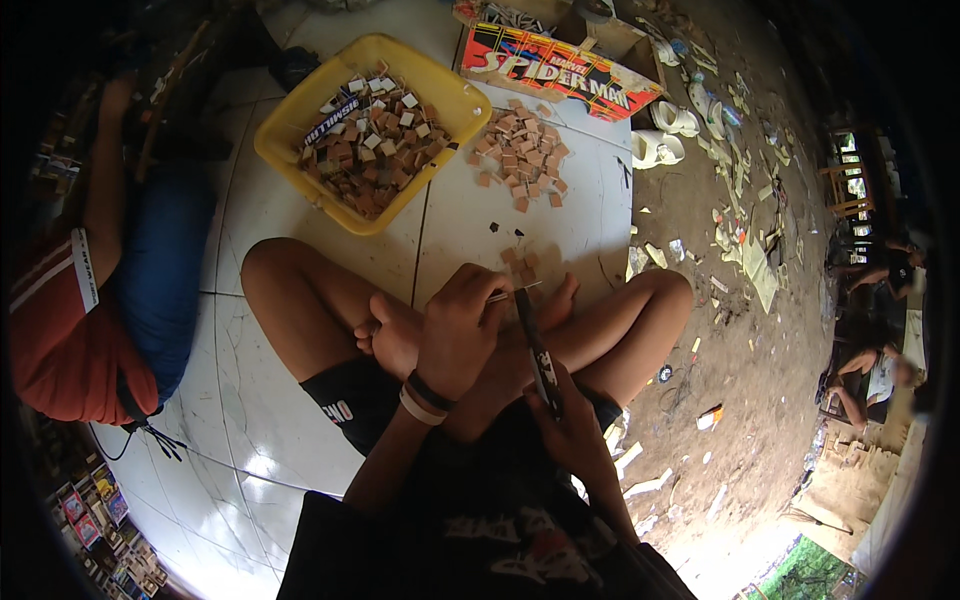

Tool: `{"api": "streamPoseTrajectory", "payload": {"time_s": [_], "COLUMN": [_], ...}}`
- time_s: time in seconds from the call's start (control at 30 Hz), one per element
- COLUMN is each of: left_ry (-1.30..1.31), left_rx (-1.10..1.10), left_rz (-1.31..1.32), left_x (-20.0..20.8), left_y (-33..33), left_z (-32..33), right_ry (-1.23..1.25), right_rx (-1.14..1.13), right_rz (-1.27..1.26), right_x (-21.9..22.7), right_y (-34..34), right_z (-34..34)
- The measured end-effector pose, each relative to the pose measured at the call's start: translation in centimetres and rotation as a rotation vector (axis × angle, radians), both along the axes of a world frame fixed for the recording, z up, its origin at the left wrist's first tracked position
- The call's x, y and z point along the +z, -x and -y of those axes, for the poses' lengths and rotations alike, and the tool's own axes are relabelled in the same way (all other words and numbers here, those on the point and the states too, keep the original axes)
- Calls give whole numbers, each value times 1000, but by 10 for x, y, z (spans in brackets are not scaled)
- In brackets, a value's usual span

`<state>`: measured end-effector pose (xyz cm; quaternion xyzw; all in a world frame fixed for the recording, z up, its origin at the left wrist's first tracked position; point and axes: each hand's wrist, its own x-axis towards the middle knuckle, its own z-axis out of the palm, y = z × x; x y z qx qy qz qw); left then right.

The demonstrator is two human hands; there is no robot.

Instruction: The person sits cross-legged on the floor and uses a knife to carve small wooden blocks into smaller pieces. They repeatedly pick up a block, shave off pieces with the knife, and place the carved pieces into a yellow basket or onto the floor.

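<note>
My right hand (568, 425) is wrapped round the lower end of a long, narrow, dark tool (537, 345); its exact kind is unclear. The tool slants up and away from me over my crossed legs. Beside its far end, my left hand (458, 335) is closed in a pinch. A small, thin, pale piece (496, 297) pokes out at those fingertips, touching or nearly touching the tool. Just beyond, a few small brown square tiles (520, 263) lie on the white floor. Farther off is a loose heap of similar squares (520, 150).
A yellow tub (270, 135) full of brown and pale squares stands ahead to the left. Behind the heap is a red printed carton (560, 75). A person in a red top (75, 345) sits at my left. Scraps litter the dirt ground (690, 350) on the right.
</note>
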<state>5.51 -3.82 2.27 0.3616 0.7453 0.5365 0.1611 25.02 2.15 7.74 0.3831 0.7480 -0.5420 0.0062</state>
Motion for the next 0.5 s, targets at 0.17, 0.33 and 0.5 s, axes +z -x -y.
{"api": "streamPoseTrajectory", "payload": {"time_s": [0.17, 0.33, 0.5], "left_ry": [-5, 0, 30], "left_rx": [5, 8, 14], "left_rz": [7, -9, -19], "left_x": [2, 2, 2], "left_y": [-4, -5, -8], "left_z": [1, 1, 1], "right_ry": [-14, -52, -47], "right_rx": [4, 9, 15], "right_rz": [36, 29, 22], "right_x": [4, 6, 6], "right_y": [1, 0, -1], "right_z": [1, 2, 3]}}
